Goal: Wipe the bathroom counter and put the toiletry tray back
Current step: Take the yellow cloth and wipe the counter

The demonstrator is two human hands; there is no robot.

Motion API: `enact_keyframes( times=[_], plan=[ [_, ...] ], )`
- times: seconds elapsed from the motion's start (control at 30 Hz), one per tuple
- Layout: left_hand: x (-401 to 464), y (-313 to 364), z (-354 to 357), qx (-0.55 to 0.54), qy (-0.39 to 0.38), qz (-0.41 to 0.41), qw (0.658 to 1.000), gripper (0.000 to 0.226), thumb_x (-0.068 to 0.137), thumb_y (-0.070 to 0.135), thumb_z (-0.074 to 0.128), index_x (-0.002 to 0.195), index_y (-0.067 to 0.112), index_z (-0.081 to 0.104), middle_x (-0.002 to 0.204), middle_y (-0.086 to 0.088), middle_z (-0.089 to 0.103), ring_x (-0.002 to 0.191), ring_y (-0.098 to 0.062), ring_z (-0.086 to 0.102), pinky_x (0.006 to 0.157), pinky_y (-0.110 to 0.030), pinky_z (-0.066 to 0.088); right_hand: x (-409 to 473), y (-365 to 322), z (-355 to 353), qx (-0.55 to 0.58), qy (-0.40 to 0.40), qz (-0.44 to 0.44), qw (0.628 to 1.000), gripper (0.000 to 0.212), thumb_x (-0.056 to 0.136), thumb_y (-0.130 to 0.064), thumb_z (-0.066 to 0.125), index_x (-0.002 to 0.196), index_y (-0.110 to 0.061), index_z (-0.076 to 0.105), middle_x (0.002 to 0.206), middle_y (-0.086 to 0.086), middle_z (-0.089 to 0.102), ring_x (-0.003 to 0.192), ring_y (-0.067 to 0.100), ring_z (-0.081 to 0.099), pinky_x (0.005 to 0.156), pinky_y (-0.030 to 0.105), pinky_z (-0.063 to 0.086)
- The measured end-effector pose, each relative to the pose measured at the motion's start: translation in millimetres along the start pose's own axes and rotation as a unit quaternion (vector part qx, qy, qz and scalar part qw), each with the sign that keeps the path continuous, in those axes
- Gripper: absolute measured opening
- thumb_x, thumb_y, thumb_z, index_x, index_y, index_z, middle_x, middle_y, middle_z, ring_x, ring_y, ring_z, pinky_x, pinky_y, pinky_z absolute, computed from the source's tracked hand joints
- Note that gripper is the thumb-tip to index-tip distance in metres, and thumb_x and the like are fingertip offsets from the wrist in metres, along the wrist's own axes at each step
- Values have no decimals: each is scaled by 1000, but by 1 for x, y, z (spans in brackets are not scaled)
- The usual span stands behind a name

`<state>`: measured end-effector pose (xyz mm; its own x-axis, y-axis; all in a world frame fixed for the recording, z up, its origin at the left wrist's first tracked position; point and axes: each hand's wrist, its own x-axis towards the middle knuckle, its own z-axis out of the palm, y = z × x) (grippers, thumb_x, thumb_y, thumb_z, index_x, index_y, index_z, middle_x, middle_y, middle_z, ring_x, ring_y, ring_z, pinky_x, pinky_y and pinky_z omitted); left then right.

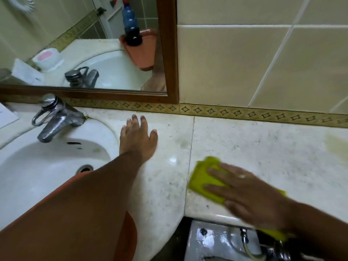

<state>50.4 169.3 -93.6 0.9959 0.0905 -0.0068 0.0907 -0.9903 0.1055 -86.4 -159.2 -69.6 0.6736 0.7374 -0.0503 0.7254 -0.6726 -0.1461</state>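
The pale marble counter runs along the tiled wall to the right of the sink. My right hand lies flat on a yellow-green cloth, pressing it onto the counter near the front edge. My left hand rests palm down with fingers spread on the counter beside the sink rim, holding nothing. An orange tray shows under my left forearm at the near side of the sink, mostly hidden by the arm. The mirror reflects this tray with a blue bottle standing in it.
A white sink with a chrome faucet fills the left. A wood-framed mirror hangs above. A yellowish stain marks the counter's far right. A white fixture with a hose sits below the counter edge.
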Motion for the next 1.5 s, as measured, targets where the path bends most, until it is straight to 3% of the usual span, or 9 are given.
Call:
enact_keyframes(
  times=[0.17, 0.27, 0.37, 0.47, 0.73, 0.93, 1.17, 1.37, 1.5],
  plan=[
    [-5, 5, -7, 45, -9, 6, 999, 69, 95, 55, 23, 153, 19, 20, 163, -19, 19, 148, -42, 21, 118, -54, 22, -91, 66, -22, 29, 27, 343, 939, 77, 89, -65, -3, 151, -30, 24, 162, 11, 20, 150, 31, 13, 121, 41, 13],
    [-18, 22, -20, 106, 42, 4, 994, 65, 95, 50, 30, 151, 18, 24, 160, -21, 25, 145, -49, 22, 116, -57, 24, -124, 39, -4, 14, 13, 369, 929, 66, 92, -58, 8, 154, -34, 17, 164, 1, 9, 152, 26, 5, 121, 44, 16],
    [-38, 94, -28, 54, 40, 165, 984, 65, 91, 50, 29, 145, 14, 37, 150, -22, 41, 138, -46, 34, 110, -56, 36, -171, 25, 5, 41, 27, 424, 904, 56, 99, -52, 20, 153, -40, 12, 164, -7, 2, 151, 21, 0, 117, 42, 19],
    [-68, 174, -11, 4, -7, 304, 953, 73, 91, 65, 22, 155, 28, 22, 162, -14, 24, 149, -37, 19, 117, -54, 22, -182, 42, 2, 46, 24, 505, 861, 58, 100, -49, 23, 154, -37, 7, 165, -3, -3, 151, 24, -5, 120, 43, 14],
    [-59, 214, 34, 26, -22, 297, 954, 78, 89, 77, 9, 154, 37, 17, 164, -14, 18, 150, -37, 19, 119, -55, 16, -114, 140, -20, 74, 50, 678, 730, 62, 98, -35, 29, 156, -22, 8, 165, 13, 0, 150, 37, -2, 121, 46, 3],
    [-65, 216, 21, 14, -51, 287, 957, 82, 86, 78, 2, 156, 37, 14, 166, -12, 11, 152, -34, 12, 121, -52, 12, -116, 63, -1, 66, 83, 386, 916, 60, 95, -37, 34, 152, -29, 22, 163, 8, 19, 148, 36, 13, 115, 48, 21],
    [-64, 219, 20, 4, -62, 276, 959, 81, 85, 80, 3, 155, 41, 9, 167, -8, 6, 153, -30, 7, 122, -51, 8, -124, 139, -12, 46, 113, 638, 760, 64, 92, -30, 38, 153, -30, 16, 164, 8, 10, 148, 39, 7, 119, 49, 12],
    [-67, 218, 15, -2, -64, 283, 957, 84, 82, 80, -2, 156, 41, 9, 167, -9, 3, 153, -30, 5, 123, -50, 7, -116, 93, 0, 63, 80, 399, 911, 60, 93, -31, 36, 151, -38, 22, 164, 2, 15, 148, 36, 14, 115, 48, 21],
    [-66, 220, 12, 2, -67, 279, 958, 87, 80, 83, -4, 156, 41, 10, 167, -8, 3, 154, -30, 5, 123, -51, 6, -179, 72, 9, 72, 91, 447, 887, 56, 95, -38, 32, 150, -43, 19, 164, -3, 15, 148, 34, 17, 113, 51, 28]
  ],
)
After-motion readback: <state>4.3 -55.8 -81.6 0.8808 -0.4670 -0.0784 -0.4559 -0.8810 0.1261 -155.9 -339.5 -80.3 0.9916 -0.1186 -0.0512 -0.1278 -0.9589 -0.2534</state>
